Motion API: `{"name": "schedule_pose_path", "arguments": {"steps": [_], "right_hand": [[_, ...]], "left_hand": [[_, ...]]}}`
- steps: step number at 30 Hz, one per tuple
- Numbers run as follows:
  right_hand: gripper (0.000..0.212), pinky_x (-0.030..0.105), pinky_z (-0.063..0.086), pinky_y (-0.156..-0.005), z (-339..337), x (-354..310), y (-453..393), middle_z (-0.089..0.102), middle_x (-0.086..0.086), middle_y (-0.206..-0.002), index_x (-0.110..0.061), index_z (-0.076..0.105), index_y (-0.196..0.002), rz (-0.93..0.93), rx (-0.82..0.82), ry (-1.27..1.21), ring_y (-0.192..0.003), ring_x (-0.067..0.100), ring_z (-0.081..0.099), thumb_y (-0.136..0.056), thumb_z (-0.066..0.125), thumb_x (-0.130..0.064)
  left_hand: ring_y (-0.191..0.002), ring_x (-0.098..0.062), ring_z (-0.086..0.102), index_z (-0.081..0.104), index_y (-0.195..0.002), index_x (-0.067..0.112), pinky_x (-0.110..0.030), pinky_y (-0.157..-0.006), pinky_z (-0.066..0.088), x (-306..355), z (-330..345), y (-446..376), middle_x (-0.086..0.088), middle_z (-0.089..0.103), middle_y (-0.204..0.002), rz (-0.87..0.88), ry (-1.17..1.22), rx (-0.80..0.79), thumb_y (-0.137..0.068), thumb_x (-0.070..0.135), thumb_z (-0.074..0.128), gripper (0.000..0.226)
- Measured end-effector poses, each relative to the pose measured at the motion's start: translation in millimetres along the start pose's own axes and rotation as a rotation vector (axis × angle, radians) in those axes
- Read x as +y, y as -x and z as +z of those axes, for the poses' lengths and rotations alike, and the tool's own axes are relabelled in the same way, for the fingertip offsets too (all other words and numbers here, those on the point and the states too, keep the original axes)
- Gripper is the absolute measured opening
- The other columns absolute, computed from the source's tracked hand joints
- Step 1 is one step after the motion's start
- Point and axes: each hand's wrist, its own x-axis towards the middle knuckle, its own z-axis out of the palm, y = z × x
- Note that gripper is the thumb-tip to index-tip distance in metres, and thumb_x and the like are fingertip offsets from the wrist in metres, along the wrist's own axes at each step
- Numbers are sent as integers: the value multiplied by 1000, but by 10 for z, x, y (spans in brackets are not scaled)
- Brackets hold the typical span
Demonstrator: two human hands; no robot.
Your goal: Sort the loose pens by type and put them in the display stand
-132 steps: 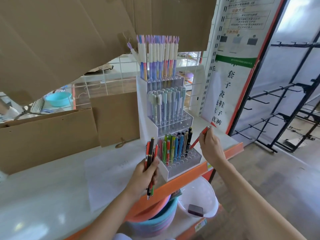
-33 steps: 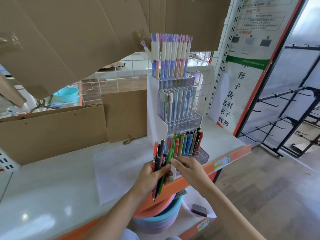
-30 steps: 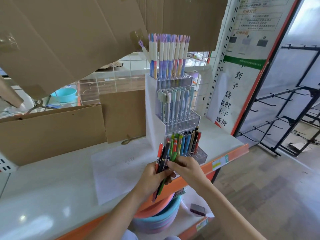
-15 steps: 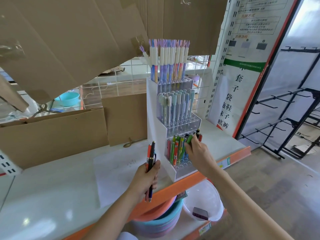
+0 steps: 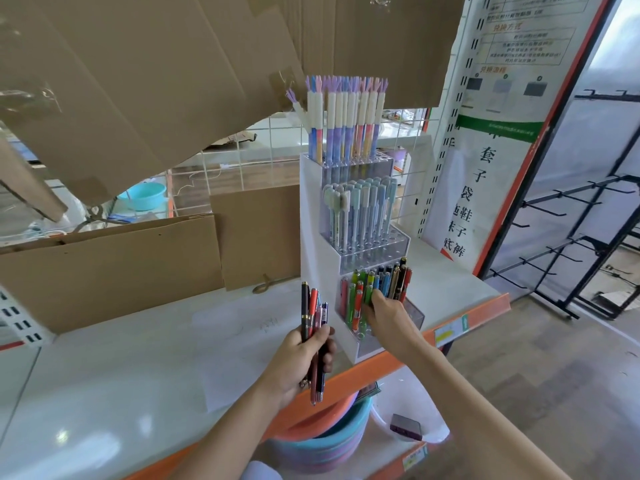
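A white three-tier display stand (image 5: 313,237) sits on the white shelf top. Its top tier holds pastel pens (image 5: 346,129), the middle tier light blue pens (image 5: 363,213), the bottom tier mixed coloured pens (image 5: 377,289). My left hand (image 5: 299,358) grips a bundle of loose pens (image 5: 313,317), black, red and pink, just left of the stand. My right hand (image 5: 389,318) is at the bottom tier, its fingers pinching a green pen (image 5: 368,294) that stands among the others there.
Cardboard sheets (image 5: 114,268) lean along the back of the shelf and hang overhead. Stacked plastic basins (image 5: 322,441) and a white bowl (image 5: 433,420) sit below the orange shelf edge (image 5: 467,320). A black metal rack (image 5: 588,244) stands at the right.
My right hand took a green pen from the bundle in my left hand and carried it to the bottom tier, where it has sunk lower among the pens. My left hand stayed put.
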Motion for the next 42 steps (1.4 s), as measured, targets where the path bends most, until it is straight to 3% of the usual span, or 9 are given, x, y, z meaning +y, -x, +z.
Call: {"name": "schedule_pose_path", "arguments": {"steps": [3, 7, 11, 16, 21, 27, 33, 39, 42], "right_hand": [[20, 37, 42, -63, -11, 24, 40, 53, 8, -78, -11, 37, -83, 22, 23, -63, -70, 28, 56, -100, 43, -20], [16, 24, 43, -65, -63, 72, 202, 60, 4, -90, -6, 50, -104, 42, 96, -140, -77, 18, 57, -97, 50, -21], [32, 16, 32, -52, -84, -34, 439, 55, -1, -64, -3, 64, -84, -23, 25, -308, -57, 8, 44, -96, 52, -30], [39, 24, 28, -55, -62, -81, 524, 40, -4, -52, -2, 54, -65, -10, 1, -445, -51, 10, 34, -94, 55, -29], [28, 19, 36, -48, -272, -43, 447, 54, 5, -61, -9, 42, -75, 62, 194, -575, -49, 13, 43, -101, 39, -19], [14, 47, 38, -60, -450, 85, 238, 60, 25, -79, -4, 34, -90, -40, 220, -228, -69, 38, 55, -101, 37, -13], [15, 25, 28, -45, -279, 92, 6, 43, -1, -60, -6, 34, -87, -101, 175, -67, -48, 12, 38, -101, 37, -11], [16, 31, 33, -54, -25, 240, -89, 42, -6, -60, -11, 34, -86, -36, 45, 135, -63, 26, 56, -100, 40, -14], [16, 31, 36, -61, -34, 195, -78, 48, 2, -71, -10, 36, -89, -10, 53, 65, -71, 26, 53, -101, 38, -20]], "left_hand": [[-56, -15, 53, 56, -97, -1, -26, -54, 47, 21, 0, 21, -6, 60, -67, 43, -19, -3, -90, 17, 57, 19], [-58, -15, 57, 60, -96, -4, -24, -55, 49, 41, 6, 30, -9, 65, -70, 94, -36, -9, -83, 20, 63, 27], [-53, -14, 54, 63, -92, -1, -23, -52, 46, 24, 115, 4, -11, 68, -71, 107, -94, -46, -90, 15, 59, 16], [-52, -16, 54, 61, -91, 0, -23, -51, 45, -36, 267, -3, -11, 68, -71, 97, -176, -156, -88, 26, 56, 26], [-60, -26, 66, 54, -83, 4, -35, -60, 56, -13, 227, -65, -13, 68, -69, 33, -94, -18, -98, 21, 46, 24], [-38, -7, 29, 41, -79, 11, -19, -38, 27, 9, 92, -82, 5, 35, -50, 15, -224, 100, -95, 33, 50, 29], [-39, -5, 26, 48, -90, 5, -17, -36, 25, -14, 71, -51, 3, 35, -57, -17, -31, 8, -97, 31, 44, 27], [-46, -7, 33, 46, -95, 5, -18, -42, 30, -12, 20, -24, 2, 42, -63, -28, 44, -86, -98, 25, 44, 20], [-50, -8, 35, 41, -89, 8, -18, -46, 32, -9, 21, -16, 3, 42, -65, 11, 12, -146, -89, 31, 51, 25]]}}
